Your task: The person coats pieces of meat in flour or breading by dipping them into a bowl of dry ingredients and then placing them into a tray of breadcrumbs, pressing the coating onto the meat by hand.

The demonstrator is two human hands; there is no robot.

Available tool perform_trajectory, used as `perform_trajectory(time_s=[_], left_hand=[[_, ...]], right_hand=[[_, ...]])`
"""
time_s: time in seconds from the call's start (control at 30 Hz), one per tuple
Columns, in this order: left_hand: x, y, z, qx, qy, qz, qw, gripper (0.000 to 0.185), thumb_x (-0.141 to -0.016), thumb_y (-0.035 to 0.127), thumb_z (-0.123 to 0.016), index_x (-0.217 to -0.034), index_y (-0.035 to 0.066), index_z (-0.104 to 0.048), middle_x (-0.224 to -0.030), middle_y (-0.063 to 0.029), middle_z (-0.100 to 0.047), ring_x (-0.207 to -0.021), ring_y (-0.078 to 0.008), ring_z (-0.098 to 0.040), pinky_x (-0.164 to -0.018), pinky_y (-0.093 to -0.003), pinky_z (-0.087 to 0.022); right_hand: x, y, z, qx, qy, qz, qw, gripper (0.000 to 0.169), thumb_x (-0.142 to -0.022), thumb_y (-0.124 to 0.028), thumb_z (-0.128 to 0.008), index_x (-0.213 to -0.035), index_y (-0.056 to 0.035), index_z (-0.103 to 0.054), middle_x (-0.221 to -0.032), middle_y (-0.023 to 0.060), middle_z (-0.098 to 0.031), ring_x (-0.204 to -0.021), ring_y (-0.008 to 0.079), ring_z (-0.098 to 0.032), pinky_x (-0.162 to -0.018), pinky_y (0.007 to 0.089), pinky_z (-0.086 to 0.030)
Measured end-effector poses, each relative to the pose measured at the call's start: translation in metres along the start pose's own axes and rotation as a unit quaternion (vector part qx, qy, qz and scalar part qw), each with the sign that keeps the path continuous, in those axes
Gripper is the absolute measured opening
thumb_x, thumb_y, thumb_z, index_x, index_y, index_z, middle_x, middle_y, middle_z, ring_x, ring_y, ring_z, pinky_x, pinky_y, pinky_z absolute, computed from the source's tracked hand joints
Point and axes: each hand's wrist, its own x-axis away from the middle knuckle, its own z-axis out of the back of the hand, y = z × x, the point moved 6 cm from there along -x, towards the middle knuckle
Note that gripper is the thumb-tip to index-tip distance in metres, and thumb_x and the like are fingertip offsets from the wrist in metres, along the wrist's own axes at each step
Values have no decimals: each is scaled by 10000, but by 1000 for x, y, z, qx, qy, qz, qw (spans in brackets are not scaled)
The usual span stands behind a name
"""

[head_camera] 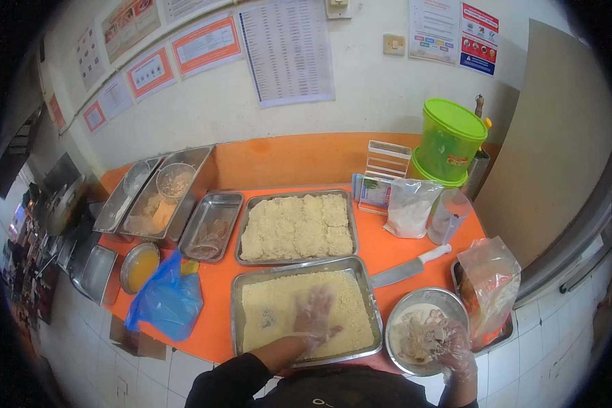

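Note:
My left hand, in a clear plastic glove, lies flat with its fingers apart on pale crumbs in the near metal tray. At the right, my gloved right hand is coated with wet batter and curls over a round metal bowl. Battered pieces, perhaps meat, lie in whitish liquid there, and one lumpy piece is at my right fingertips. Just behind the near tray, a second metal tray is filled with crumb-coated slabs.
A large knife lies right of the trays. Nearby are a bag of white powder, a clear jug and a plastic bag. Leftward are a blue bag, a bowl of yellow liquid and deep metal pans.

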Motion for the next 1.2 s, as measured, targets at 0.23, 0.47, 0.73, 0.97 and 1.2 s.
perform_trajectory(time_s=[0.23, 0.47, 0.73, 0.97, 1.2], left_hand=[[-7, 15, -12, 97, 29, -25, 995, 956, -761, 701, -364, -1398, 18, -158, -1464, -202, -78, -1351, -371, -75, -971, -674, 9], [1, 11, -14, 160, 108, -42, 980, 983, -759, 720, -324, -1375, -34, -185, -1462, -206, -83, -1346, -384, -76, -960, -684, 33], [-15, -14, -11, 77, 126, -40, 988, 915, -792, 632, -362, -1364, -60, -188, -1463, -204, -85, -1349, -375, -75, -1009, -636, -5], [-16, -43, -10, 85, 160, 5, 983, 850, -813, 571, -396, -1376, -32, -189, -1460, -216, -78, -1353, -376, -44, -1006, -637, 8], [-12, -12, -25, 68, 57, -9, 996, 906, -796, 611, -388, -1377, -47, -162, -1457, -232, -57, -1354, -381, -13, -1020, -609, 38]], right_hand=[[-1, 60, 4, 147, -45, -82, 985, 689, -559, -64, -704, -1189, -17, -430, -1149, 134, -487, -1056, 221, -481, -874, 338, -423], [-12, 14, -9, -76, -43, -24, 996, 581, -579, -3, -727, -1114, -8, -500, -1028, 74, -576, -920, 169, -548, -793, 301, -453], [-6, 18, 0, 11, -17, 37, 999, 631, -577, -2, -750, -1136, -26, -459, -1050, 75, -545, -950, 186, -531, -803, 315, -449], [-9, -2, -5, -80, 13, -10, 997, 576, -595, -14, -764, -1085, -35, -463, -1015, 69, -546, -914, 167, -542, -771, 312, -460], [-9, 33, -1, -142, -17, -81, 986, 535, -634, 19, -728, -1094, -30, -459, -1023, 68, -561, -899, 147, -567, -782, 310, -488]])
